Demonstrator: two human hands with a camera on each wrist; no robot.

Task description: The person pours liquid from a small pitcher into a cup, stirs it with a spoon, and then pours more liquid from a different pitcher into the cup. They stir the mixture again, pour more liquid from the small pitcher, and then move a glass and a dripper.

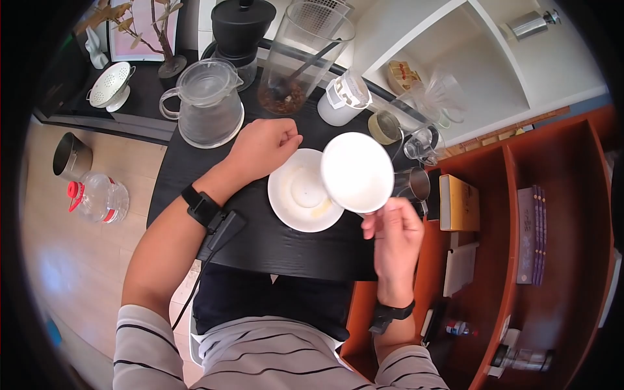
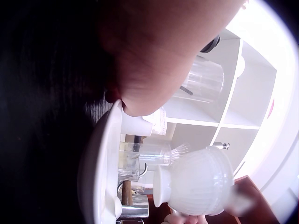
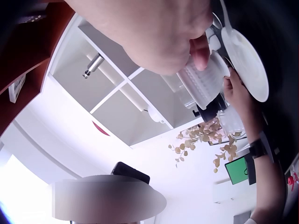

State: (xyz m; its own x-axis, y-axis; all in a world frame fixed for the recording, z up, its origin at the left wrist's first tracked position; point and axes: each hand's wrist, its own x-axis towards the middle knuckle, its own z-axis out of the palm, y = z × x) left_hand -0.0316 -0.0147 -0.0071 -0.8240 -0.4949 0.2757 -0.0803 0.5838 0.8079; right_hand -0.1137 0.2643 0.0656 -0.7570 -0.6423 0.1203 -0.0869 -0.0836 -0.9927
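Note:
In the head view my right hand holds a white cup near its rim, tilted so its pale inside faces the camera. Ribbed sides and a narrow foot show on the cup in the left wrist view. Below and left of it a white saucer lies on the black table, with a faint yellowish stain in it. My left hand rests with loosely curled fingers at the saucer's far left edge, holding nothing that shows.
A lidded glass carafe stands beyond my left hand. Behind are a black grinder, a clear canister with brown contents, and a white mug carrying a drip bag. A metal pitcher stands right of the cup, by a brown bookshelf.

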